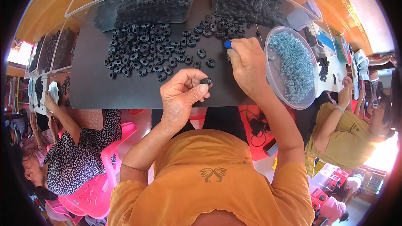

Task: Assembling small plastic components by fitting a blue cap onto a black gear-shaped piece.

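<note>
My left hand [180, 96] is raised over the table's near edge, pinching a small black claw clip [205, 81] between thumb and fingers. My right hand [248, 60] is farther off to the right, its fingers curled and a blue cap [228, 44] at one fingertip. Whatever those fingers hold, if anything, is hidden. Just beyond them lies a heap of black clip pieces [226, 27]. A larger pile of the same toothed pieces [142, 50] spreads over the left of the dark table [100, 94]. Right of my right hand sits a round clear tub of bluish, spring-like pieces [293, 67].
Two clear plastic bins, one at back left [167, 10] and one at back right [247, 4], hold many black pieces. A thin pointed tool [258, 32] lies beside the tub. Seated people work at left [79, 155] and right [339, 134]. Cables [258, 125] rest on a red surface below.
</note>
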Tool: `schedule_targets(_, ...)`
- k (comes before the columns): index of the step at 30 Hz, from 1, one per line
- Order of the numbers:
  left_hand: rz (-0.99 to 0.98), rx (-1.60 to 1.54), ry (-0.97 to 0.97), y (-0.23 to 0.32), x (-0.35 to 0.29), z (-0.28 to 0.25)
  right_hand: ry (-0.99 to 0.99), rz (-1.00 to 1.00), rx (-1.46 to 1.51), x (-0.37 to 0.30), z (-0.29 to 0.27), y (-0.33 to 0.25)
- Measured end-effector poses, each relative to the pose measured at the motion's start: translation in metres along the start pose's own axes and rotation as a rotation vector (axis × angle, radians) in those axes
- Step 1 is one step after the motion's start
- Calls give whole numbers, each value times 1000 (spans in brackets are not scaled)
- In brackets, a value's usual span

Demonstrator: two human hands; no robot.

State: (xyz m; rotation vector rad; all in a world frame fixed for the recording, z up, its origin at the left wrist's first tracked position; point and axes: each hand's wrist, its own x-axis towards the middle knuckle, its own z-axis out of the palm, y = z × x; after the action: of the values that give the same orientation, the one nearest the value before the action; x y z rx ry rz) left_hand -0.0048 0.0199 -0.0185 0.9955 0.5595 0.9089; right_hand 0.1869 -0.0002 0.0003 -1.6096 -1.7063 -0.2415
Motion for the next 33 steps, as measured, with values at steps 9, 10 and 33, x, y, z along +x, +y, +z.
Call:
schedule_targets(9, 70, 289, -213, -6, -2, -7, -72, 9, 50, 0, 6, -9)
schedule_targets(10, 89, 301, -224, -6, -3, -7, -76, 3, 41, 2, 9, -11)
schedule_targets(33, 120, 296, -271, -7, -5, -9, 50, -106, -75, 38, 26, 2)
